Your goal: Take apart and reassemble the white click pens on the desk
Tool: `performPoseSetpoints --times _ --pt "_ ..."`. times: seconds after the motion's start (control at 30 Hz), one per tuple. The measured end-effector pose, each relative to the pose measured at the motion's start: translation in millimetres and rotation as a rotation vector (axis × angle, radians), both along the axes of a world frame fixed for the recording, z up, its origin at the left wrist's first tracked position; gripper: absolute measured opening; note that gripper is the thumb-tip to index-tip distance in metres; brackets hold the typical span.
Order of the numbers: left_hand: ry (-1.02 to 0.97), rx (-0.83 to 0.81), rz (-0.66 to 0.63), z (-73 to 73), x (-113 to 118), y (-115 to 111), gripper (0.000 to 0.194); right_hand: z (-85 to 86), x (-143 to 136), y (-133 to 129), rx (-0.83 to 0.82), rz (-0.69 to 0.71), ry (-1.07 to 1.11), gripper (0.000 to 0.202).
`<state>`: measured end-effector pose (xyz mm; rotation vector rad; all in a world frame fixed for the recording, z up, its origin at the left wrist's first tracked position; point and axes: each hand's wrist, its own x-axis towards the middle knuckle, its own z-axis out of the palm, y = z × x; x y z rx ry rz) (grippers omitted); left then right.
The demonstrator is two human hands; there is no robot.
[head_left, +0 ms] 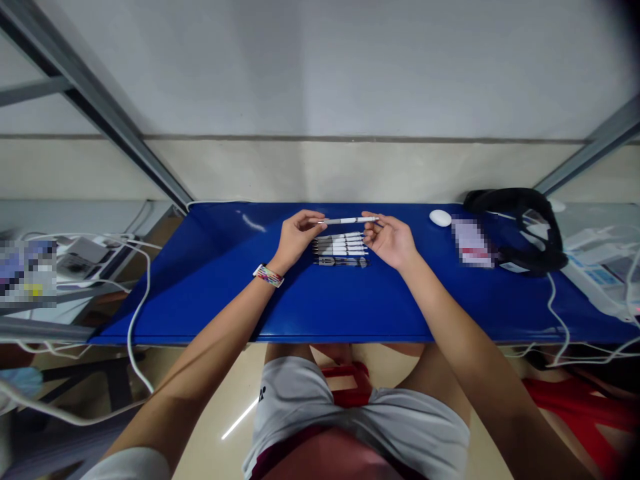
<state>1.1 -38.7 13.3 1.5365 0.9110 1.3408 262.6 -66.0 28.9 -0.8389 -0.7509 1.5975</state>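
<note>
A white pen (345, 221) is held level above the blue tabletop, stretched between my two hands. My left hand (299, 233) pinches its left end between thumb and fingers. At the right end, my right hand (391, 239) grips the pen with thumb and forefinger, its other fingers curled loosely with the palm turned up. Just below and nearer to me lies a row of several white pens (341, 248), side by side and pointing left to right. Along the near edge of that row are dark, see-through pens (343, 262). A patterned band is on my left wrist.
The blue tabletop (345, 313) meets a wall at the back. To the right are a white oval object (440, 218), a blurred-out pinkish item (473, 243) and a black headset-like strap (530, 227). White cables (143, 313) hang at the left; metal posts flank the table.
</note>
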Motion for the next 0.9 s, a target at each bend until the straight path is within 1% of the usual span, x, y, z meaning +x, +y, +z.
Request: performPoseSetpoints --times 0.07,0.13,0.23,0.3,0.5,0.6,0.77,0.9 --pt "-0.022 0.01 0.005 -0.9 0.2 1.3 0.028 1.8 1.4 -0.8 -0.003 0.029 0.023 0.031" --pt "-0.026 0.015 0.02 -0.8 0.8 2.0 0.027 2.7 1.7 -1.0 0.011 0.024 0.0 0.032" --pt "-0.012 0.001 0.037 0.9 2.3 1.7 0.027 2.5 1.0 0.1 0.012 -0.02 -0.036 0.025" --pt "0.0 -0.006 0.037 1.8 3.3 1.2 0.028 2.1 0.3 0.9 -0.002 -0.04 -0.012 0.019" --pt "-0.03 0.003 0.034 0.7 5.0 1.4 0.026 2.5 -1.5 1.7 -0.017 -0.046 0.037 0.019" --pt "-0.031 0.002 0.035 -0.1 5.1 2.2 0.026 0.8 -1.7 2.7 -0.031 -0.038 0.137 0.015" --pt "-0.048 0.005 0.048 -1.7 4.1 3.9 0.024 -0.7 0.4 2.8 -0.088 0.029 0.365 0.026" --pt "-0.054 0.01 0.042 -2.4 4.2 3.8 0.021 0.1 -0.7 3.4 -0.097 0.017 0.411 0.019"
